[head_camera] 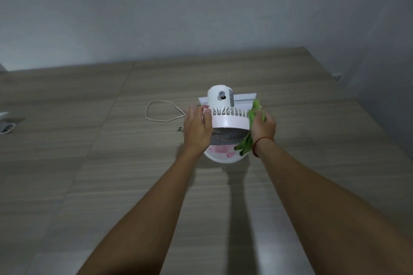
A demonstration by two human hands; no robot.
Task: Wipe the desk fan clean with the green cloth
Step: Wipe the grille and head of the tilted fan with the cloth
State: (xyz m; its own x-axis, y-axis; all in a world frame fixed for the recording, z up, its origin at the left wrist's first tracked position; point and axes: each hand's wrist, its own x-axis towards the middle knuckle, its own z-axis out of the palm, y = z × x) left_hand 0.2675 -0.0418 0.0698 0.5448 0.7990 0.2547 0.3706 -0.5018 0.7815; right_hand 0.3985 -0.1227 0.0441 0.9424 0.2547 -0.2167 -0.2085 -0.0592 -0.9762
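Left hand (pixel 197 128) gripped round white plastic desk fan (pixel 230 120) by its left rim; right hand (pixel 263 126) clutched crumpled green cloth (pixel 245 143) on its right. Firm bracing and short rim strokes seemed best.

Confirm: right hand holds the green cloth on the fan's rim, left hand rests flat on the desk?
No. In the head view the left hand grips the other side of the fan, not the desk; the right hand does hold the green cloth on the rim.

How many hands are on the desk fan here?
2. The left hand holds the desk fan at its left rim; the right hand presses the green cloth against its right rim.
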